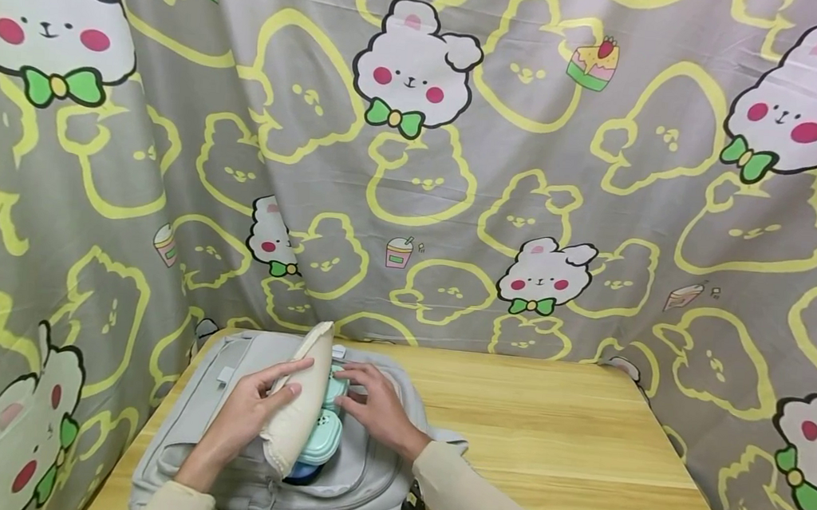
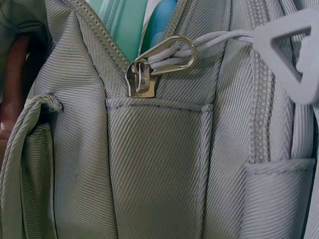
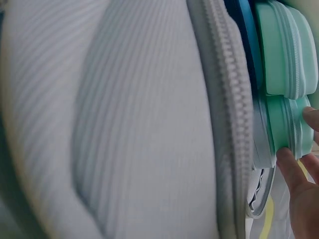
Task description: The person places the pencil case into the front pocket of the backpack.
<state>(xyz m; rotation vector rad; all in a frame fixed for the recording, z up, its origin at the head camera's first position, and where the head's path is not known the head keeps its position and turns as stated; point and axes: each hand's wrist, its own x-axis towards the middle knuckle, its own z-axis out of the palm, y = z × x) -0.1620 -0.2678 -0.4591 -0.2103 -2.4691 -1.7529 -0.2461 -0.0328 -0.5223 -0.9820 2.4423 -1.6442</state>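
A grey backpack (image 1: 210, 399) lies on the table with one zipped compartment unzipped. At that opening a cream-coloured padded piece (image 1: 298, 418) stands tilted; whether it is a pouch or a flap I cannot tell. My left hand (image 1: 248, 410) holds it, thumb and forefinger on its face. Two mint-green zipped cases (image 1: 322, 438) sit in the opening, end to end. My right hand (image 1: 378, 409) grips the farther mint case (image 3: 281, 124), thumb and fingers around its end. Something blue (image 1: 303, 472) shows beneath the nearer case. The left wrist view shows mostly the bag's side and a zip pull (image 2: 169, 55).
A wooden table (image 1: 546, 434) extends to the right of the bag. Patterned grey curtains (image 1: 445, 162) enclose its back and sides. A white triangular plastic ring (image 2: 279, 50) and cord hang at the bag's side. A dark buckle (image 1: 414, 504) lies by its right edge.
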